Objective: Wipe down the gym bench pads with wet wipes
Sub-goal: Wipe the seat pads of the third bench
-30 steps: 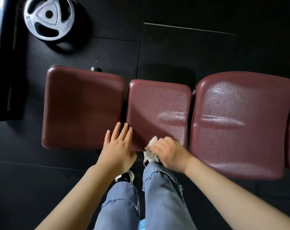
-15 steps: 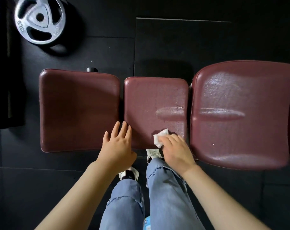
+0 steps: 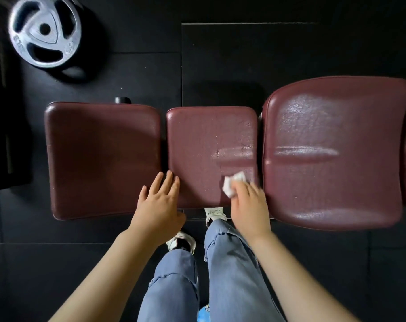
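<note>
1. Head view, looking straight down: three maroon, cracked-leather bench pads in a row across a black rubber floor [image 3: 243,54].
2. Left maroon pad [image 3: 99,156], rounded and rectangular, dull and in shade.
3. Middle maroon pad [image 3: 206,140], smaller and squarish, just beside the left pad, separated by a narrow gap; a shiny damp streak near its right edge.
4. Right maroon pad [image 3: 336,159], largest, glossy, with a horizontal crease across its middle.
5. Left hand [image 3: 157,205], fingers straight and together, flat on the near edge of the bench, spanning the gap between the left and middle pads; holding nothing.
6. Right hand [image 3: 248,205], fingers bent over a crumpled white wet wipe [image 3: 232,184], pressing it onto the near right corner of the middle pad, just below the damp streak.
7. Silver round metal weight plate [image 3: 44,31] with three cut-out grips, flat on the floor at top left, well apart from the bench.
8. Light blue frayed jeans [image 3: 229,275] and white sneakers [image 3: 214,212] below the hands, close against the near side of the bench.
9. Small black round cap [image 3: 122,100] showing behind the far edge of the left pad.
</note>
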Demonstrator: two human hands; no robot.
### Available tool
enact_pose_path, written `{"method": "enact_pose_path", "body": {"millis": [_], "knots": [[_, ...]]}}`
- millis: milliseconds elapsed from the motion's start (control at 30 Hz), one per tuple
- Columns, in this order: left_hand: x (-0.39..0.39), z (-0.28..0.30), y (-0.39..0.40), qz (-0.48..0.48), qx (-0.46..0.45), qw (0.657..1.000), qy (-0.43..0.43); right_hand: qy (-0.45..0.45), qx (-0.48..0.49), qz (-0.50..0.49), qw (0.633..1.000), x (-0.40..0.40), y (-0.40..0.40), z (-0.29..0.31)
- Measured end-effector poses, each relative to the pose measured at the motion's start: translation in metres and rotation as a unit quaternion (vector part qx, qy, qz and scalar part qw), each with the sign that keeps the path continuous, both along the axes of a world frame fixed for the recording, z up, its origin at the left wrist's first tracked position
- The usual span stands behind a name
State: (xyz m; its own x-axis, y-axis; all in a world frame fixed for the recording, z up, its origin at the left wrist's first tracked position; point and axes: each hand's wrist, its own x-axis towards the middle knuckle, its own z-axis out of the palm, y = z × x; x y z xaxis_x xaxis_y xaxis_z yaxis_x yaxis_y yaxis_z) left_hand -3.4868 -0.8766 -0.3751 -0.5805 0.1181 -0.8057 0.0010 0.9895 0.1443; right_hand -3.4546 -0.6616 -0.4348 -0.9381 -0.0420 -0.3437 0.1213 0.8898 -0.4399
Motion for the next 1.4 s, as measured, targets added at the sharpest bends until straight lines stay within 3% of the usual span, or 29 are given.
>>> {"method": "enact_pose_path", "body": {"millis": [100,233,367,433,567,733,1033,1267,1333,1400], "knots": [[-0.001,0.001,-0.002,0.003,0.01,1.0,0.003,-0.009,-0.004,-0.033,0.999,0.001,-0.002,0.0],[-0.001,0.001,-0.003,-0.005,0.009,1.0,-0.002,0.094,-0.004,-0.121,0.988,-0.119,-0.016,-0.011],[-0.001,0.001,-0.003,0.002,0.015,1.0,-0.002,0.063,0.072,-0.138,0.986,-0.199,-0.013,-0.025],[-0.001,0.001,-0.003,0.002,0.013,1.0,-0.002,0.061,0.086,-0.138,0.985,-0.18,-0.011,-0.025],[-0.002,0.0,-0.004,-0.006,0.014,1.0,-0.003,0.067,0.074,-0.202,0.974,-0.061,-0.003,-0.018],[-0.002,0.0,-0.005,-0.016,0.011,1.0,0.003,-0.011,0.032,-0.233,0.972,0.038,-0.004,-0.004],[0.002,-0.002,-0.009,-0.039,0.003,0.999,0.027,0.053,0.051,-0.228,0.971,-0.142,-0.005,-0.023],[0.005,-0.002,-0.013,0.006,0.046,0.997,0.065,-0.016,0.065,-0.369,0.927,-0.188,-0.002,-0.025],[0.007,-0.002,-0.018,0.018,0.058,0.994,0.09,-0.001,0.064,-0.331,0.941,-0.19,-0.029,-0.018],[0.01,-0.002,-0.024,0.022,0.063,0.99,0.121,0.035,0.022,-0.205,0.978,-0.188,-0.079,-0.007]]}}
